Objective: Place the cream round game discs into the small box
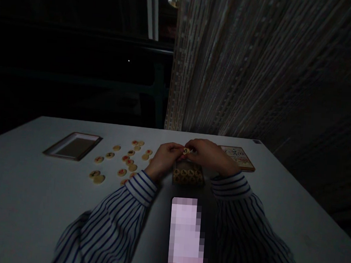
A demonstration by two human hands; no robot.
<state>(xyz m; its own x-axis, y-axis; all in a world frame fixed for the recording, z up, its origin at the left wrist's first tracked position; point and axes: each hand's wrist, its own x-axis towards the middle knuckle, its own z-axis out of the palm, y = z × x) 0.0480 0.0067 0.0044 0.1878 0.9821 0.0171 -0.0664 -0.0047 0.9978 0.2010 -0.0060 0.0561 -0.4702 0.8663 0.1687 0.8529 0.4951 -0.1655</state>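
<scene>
A Chinese chess piece [186, 151], round and pale with a dark character, is pinched between the fingertips of both hands. My left hand [167, 158] grips its left side, fingers closed. On the other side my right hand [207, 154] has its thumb and fingers closed on it. Just below, a small box [174, 182] stands on the table with rows of pieces, dark characters up, in its near part. Loose pieces [121, 172] with red or dark characters lie scattered left of my left hand; some overlap, and my left arm hides part of the group.
The white table [24, 185] carries a shallow open tray or lid [45, 153] at the far left. A flat printed cover or booklet [241, 159] lies behind my right wrist. A pixelated upright shape [186, 228] fills the near middle. A string curtain [228, 63] hangs beyond the table.
</scene>
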